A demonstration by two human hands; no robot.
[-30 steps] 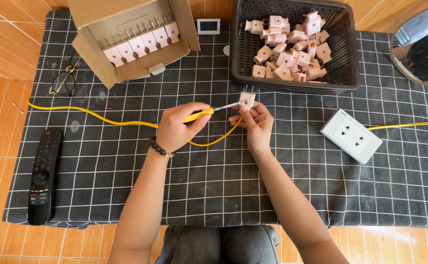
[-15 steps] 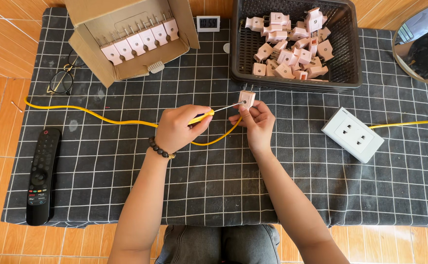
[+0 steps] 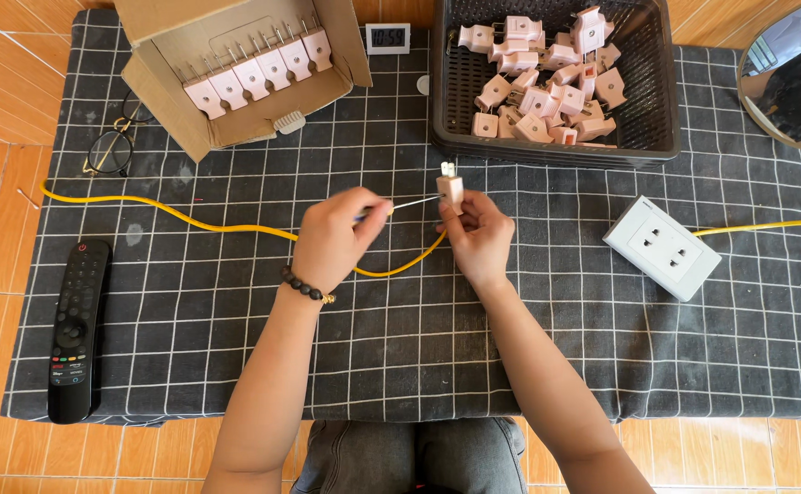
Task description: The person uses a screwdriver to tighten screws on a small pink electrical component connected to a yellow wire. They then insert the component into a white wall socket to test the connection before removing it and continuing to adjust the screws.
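Little has shifted since the earlier frame: your left hand (image 3: 341,240) stays closed on a thin screwdriver (image 3: 414,203) whose tip meets the pale pink plug (image 3: 450,187), pinched upright in your right hand (image 3: 478,240) at frame centre, over the looping yellow cable (image 3: 226,227), below the black basket (image 3: 547,151).

screwdriver (image 3: 416,202) handle hidden in left hand (image 3: 336,240), mirror (image 3: 792,78) cut off
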